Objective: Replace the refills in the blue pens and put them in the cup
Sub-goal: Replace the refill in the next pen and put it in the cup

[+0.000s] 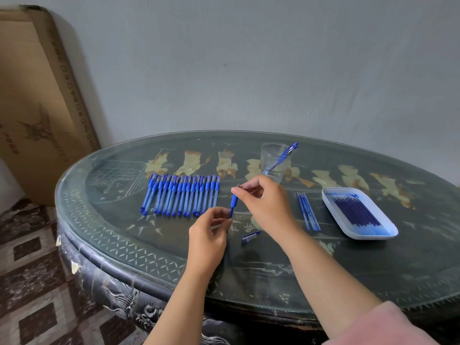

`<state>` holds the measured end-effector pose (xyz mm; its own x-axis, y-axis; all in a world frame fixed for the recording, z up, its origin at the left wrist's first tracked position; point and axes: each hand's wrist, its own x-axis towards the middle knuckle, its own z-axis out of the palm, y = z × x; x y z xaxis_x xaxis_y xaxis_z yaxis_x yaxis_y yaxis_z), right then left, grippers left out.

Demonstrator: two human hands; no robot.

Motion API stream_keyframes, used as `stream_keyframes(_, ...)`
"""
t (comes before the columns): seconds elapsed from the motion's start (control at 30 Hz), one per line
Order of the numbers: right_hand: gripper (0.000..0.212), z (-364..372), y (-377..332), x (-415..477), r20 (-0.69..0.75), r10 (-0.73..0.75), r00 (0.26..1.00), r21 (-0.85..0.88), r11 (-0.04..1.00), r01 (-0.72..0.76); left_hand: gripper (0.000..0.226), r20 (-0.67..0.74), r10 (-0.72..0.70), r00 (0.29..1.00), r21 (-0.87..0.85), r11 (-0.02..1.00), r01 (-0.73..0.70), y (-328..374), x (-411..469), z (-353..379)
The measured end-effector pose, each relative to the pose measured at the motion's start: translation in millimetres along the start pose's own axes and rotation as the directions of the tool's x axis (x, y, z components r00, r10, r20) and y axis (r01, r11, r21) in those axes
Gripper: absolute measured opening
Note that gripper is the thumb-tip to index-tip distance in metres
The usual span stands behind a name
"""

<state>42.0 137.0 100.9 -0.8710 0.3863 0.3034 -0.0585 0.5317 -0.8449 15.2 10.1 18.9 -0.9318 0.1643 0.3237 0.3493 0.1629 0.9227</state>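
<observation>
My left hand (208, 234) holds the lower barrel of a blue pen (233, 203) upright over the table. My right hand (266, 201) pinches the pen's metal tip end at the top. A loose blue pen cap (251, 237) lies on the table just below my hands. Several capped blue pens (181, 195) lie in a row to the left. A clear glass cup (275, 161) behind my hands holds one blue pen (283, 156). Three loose refills (308, 211) lie to the right, next to a white tray (331, 195) of several blue refills.
The dark oval table (249, 275) has a glass top and stands against a grey wall. A large cardboard box (37, 103) leans at the far left. Patterned floor tiles (29, 282) show at the lower left.
</observation>
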Motion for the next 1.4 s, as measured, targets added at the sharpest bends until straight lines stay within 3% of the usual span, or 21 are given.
stream_keyframes(0.13,0.026,-5,-1,-1,0.124,0.013,0.992,0.044,0.999,-0.019,0.030,-0.007,0.008,1.000,-0.002,1.000,-0.008,0,0,1)
stream_keyframes(0.27,0.011,-2,-2,-2,0.055,-0.014,0.998,0.027,1.000,0.013,0.031,0.004,0.007,1.000,-0.001,1.000,-0.007,-1,0,0)
stream_keyframes(0.37,0.022,-3,-2,-1,0.077,0.049,0.996,0.068,0.996,-0.054,0.030,0.004,0.006,1.000,-0.004,1.000,-0.006,-1,0,0)
stream_keyframes(0.47,0.024,-4,-1,-1,0.140,-0.013,0.990,0.073,0.997,0.002,0.029,0.012,0.001,1.000,-0.002,1.000,-0.001,-1,0,-1)
stream_keyframes(0.6,0.007,-2,1,0,0.031,-0.004,0.999,0.037,0.999,0.002,0.028,0.016,0.016,1.000,0.007,1.000,-0.016,0,0,0)
stream_keyframes(0.73,0.022,3,0,0,-0.050,0.001,0.999,0.005,1.000,-0.001,0.026,0.015,0.023,1.000,0.014,1.000,-0.023,-1,0,0)
stream_keyframes(0.93,0.030,3,-5,-1,0.079,0.047,0.996,0.061,0.997,-0.052,0.031,0.009,0.003,1.000,0.004,1.000,-0.003,0,0,-1)
stream_keyframes(1.03,0.024,-2,-4,-2,0.146,-0.011,0.989,0.075,0.997,0.000,0.030,0.015,-0.011,1.000,-0.013,1.000,0.011,1,0,-1)
stream_keyframes(1.27,0.008,9,3,2,0.020,-0.081,0.997,-0.049,0.995,0.082,0.027,0.020,-0.032,0.999,-0.022,0.999,0.033,3,0,-2)
stream_keyframes(1.4,0.010,10,3,1,0.019,-0.113,0.993,-0.076,0.991,0.114,0.026,0.022,-0.042,0.999,-0.031,0.999,0.042,4,0,-2)
